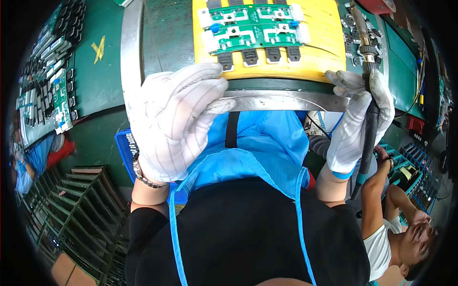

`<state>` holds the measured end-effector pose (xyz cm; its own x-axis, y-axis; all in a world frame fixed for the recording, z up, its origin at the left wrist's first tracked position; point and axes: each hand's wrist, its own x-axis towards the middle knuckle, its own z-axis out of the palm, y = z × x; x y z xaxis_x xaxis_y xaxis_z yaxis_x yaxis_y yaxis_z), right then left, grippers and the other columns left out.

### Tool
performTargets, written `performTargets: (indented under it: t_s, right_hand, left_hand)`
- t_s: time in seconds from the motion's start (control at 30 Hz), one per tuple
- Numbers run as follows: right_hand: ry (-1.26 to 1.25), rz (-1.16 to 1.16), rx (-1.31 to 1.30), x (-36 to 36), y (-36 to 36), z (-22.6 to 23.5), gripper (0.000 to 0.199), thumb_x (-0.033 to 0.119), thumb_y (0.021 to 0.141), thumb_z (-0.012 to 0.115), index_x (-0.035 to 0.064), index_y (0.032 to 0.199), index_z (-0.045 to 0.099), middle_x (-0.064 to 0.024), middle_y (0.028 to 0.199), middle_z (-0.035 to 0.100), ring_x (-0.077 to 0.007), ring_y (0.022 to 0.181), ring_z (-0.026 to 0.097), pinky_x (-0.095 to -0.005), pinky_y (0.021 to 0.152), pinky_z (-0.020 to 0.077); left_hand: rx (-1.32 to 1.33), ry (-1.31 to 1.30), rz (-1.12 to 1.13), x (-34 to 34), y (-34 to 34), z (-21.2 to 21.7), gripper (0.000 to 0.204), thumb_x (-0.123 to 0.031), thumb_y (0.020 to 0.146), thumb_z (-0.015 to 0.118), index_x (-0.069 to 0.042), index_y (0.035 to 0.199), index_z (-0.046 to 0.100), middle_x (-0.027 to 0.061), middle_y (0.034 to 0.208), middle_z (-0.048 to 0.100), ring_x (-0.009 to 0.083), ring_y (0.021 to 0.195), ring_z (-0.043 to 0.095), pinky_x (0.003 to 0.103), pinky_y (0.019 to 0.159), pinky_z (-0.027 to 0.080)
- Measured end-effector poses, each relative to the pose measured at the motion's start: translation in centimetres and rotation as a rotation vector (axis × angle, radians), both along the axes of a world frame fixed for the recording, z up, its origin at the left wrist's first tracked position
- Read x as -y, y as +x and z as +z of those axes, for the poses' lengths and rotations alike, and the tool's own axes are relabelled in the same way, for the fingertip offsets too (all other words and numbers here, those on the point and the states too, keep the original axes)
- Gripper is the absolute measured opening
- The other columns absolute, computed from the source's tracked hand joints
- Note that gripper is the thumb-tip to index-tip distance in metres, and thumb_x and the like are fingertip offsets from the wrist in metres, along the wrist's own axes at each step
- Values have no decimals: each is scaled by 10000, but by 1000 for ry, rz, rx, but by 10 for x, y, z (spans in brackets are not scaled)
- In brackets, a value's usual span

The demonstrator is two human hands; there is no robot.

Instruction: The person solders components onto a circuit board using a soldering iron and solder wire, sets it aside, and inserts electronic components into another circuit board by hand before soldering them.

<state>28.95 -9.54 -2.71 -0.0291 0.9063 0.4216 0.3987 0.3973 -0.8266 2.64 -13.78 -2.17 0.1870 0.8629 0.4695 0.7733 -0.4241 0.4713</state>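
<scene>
A green circuit board (257, 28) with white connectors and blue round parts lies on a yellow block (272, 69). Black flat components (273, 55) stick out from the board's near and far edges. My left hand (174, 114), in a striped white glove, is loosely closed at the metal bench edge, left of the block's near corner; whatever its fingers may hold is hidden. The gloved right hand (355, 124) grips a soldering iron (369, 119) by its black handle, beside the block's near right corner. Its metal shaft points away from me, past the block's right side.
The metal bench edge (276, 101) runs in front of me. Small metal parts (353, 40) lie right of the block. Further assembled boards (59, 97) cover the left bench; dark racks (71, 205) stand below it. A person (391, 238) sits close on my right.
</scene>
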Motion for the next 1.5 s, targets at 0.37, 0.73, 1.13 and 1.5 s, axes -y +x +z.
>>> performTargets:
  t_s: [0.37,0.73,1.13,1.5]
  right_hand:
    - [65,-31,36,1,-14,-11,405,300,983,607,13,1256,520,-213,1020,683,-261,873,695,-351,804,545]
    - [57,292,29,-16,-11,-6,396,260,979,619,24,1271,491,-230,1150,645,-340,1057,670,-426,977,497]
    - [178,248,140,-18,-23,-2,212,-41,894,605,19,1097,616,-122,1086,719,-274,1032,649,-359,944,488]
    - [145,294,-160,-21,-19,-16,265,119,1006,545,4,1239,491,-204,1075,674,-287,1008,693,-386,907,542]
  left_hand:
    - [-10,37,-19,-1,-1,-4,275,-217,774,773,-110,1014,692,46,1083,710,228,979,662,361,827,486]
    - [-244,147,-123,-9,2,-7,220,-202,798,720,-165,994,625,-9,1222,678,205,1055,626,348,810,431]
    - [-278,131,-123,-10,5,-7,228,-144,805,695,-135,1015,608,-14,1245,668,179,1063,621,346,797,424]
    - [-300,77,-129,-10,21,-9,262,-312,761,733,-162,919,586,-33,1342,595,158,1127,560,368,894,377]
